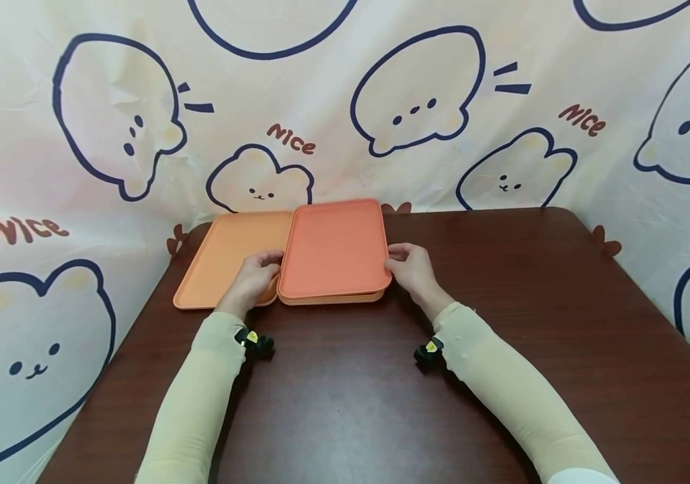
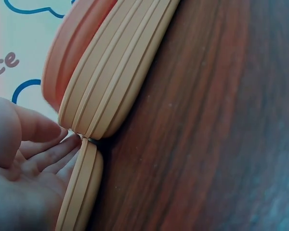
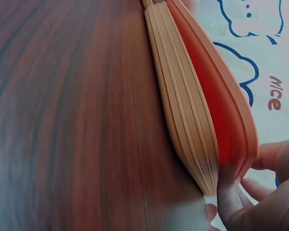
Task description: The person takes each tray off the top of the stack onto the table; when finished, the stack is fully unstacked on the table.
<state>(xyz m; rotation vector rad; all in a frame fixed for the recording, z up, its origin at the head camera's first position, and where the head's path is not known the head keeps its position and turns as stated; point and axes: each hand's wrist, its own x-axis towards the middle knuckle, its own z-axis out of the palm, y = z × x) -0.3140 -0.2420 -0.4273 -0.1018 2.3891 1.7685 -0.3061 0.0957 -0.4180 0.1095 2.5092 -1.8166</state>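
A coral-coloured rectangular tray (image 1: 335,250) tops a stack of several pale orange trays (image 3: 183,96). The right wrist view shows a gap between the coral tray and the stack, so its near side is raised. At the right edge, my right hand (image 1: 413,272) pinches the coral tray near its corner, thumb and fingers on either side of its rim. My left hand (image 1: 253,277) is at the stack's left edge, fingertips right by the corner, its fingers loosely extended. Below that hand lies a second set of light orange trays (image 1: 224,259), side by side with the stack.
Everything stands on a dark brown wooden table (image 1: 333,403), the trays near its far edge. A pale cloth (image 1: 333,101) with cartoon bears hangs behind and beside it. Small black devices with yellow marks are strapped at both wrists.
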